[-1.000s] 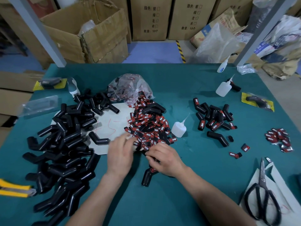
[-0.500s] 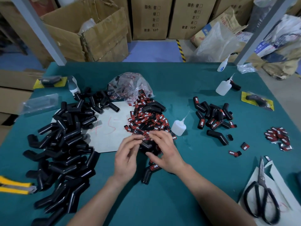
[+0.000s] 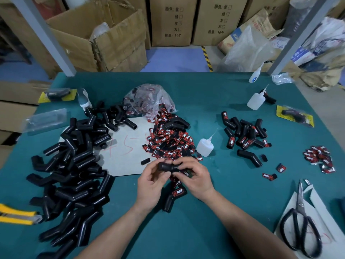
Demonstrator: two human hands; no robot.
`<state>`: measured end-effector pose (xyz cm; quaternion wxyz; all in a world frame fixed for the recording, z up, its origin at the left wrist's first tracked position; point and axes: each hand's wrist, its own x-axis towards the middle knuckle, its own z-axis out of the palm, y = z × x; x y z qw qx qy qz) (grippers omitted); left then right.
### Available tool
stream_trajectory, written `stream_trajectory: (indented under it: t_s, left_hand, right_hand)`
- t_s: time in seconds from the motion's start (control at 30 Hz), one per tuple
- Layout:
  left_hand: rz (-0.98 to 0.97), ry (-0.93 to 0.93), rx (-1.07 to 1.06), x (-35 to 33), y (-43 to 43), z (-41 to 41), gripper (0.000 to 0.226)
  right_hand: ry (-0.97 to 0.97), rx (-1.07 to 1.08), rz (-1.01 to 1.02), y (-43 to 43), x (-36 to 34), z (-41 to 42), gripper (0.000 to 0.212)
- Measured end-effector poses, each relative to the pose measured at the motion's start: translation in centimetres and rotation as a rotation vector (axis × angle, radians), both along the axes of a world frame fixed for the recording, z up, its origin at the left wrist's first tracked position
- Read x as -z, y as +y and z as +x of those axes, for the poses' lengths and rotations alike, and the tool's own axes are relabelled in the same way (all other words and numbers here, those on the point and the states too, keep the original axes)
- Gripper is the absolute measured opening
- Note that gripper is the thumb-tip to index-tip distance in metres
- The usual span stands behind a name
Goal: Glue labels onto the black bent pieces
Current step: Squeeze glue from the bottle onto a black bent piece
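Observation:
Both hands hold one black bent piece (image 3: 166, 166) just above the green table, in front of the heap of red-and-black labels (image 3: 169, 142). My left hand (image 3: 152, 183) grips its left end and my right hand (image 3: 194, 177) pinches its right end. Beneath my hands lies a labelled bent piece (image 3: 172, 200). A small glue bottle (image 3: 205, 146) stands right of the label heap. A large pile of unlabelled bent pieces (image 3: 72, 169) covers the left side. Labelled pieces (image 3: 243, 134) lie in a group at the right.
Black scissors (image 3: 298, 227) rest on white paper at the front right. A yellow utility knife (image 3: 17, 214) lies at the left edge. A second glue bottle (image 3: 255, 100) and a small label cluster (image 3: 320, 158) sit at the right. A plastic bag of labels (image 3: 149, 100) sits behind the heap.
My hands rose from the label heap's front edge and came together, now holding a bent piece between them. The labelled piece below them is more exposed.

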<state>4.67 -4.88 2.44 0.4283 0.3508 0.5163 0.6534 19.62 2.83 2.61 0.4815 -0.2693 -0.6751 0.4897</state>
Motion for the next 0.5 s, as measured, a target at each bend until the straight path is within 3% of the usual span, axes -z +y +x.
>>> stream_trajectory:
  t_s: [0.13,0.23,0.37,0.5]
  left_hand:
    - [0.151,0.126,-0.033,0.23,0.06,-0.29,0.039]
    - [0.18,0.045,0.081,0.24,-0.17,-0.24,0.042]
    - [0.041,0.002,0.1,0.11,-0.26,0.15,0.039]
    - [-0.079,0.232,-0.032,0.66,0.28,0.11,0.047]
  right_hand:
    - [-0.014,0.068,-0.09,0.01,-0.07,0.08,0.04]
    - [-0.006,0.118,-0.127,-0.11,0.09,-0.13,0.039]
    - [-0.019,0.102,-0.156,-0.34,0.57,0.19,0.046]
    - [-0.123,0.12,0.08,-0.3,-0.01,0.19,0.039]
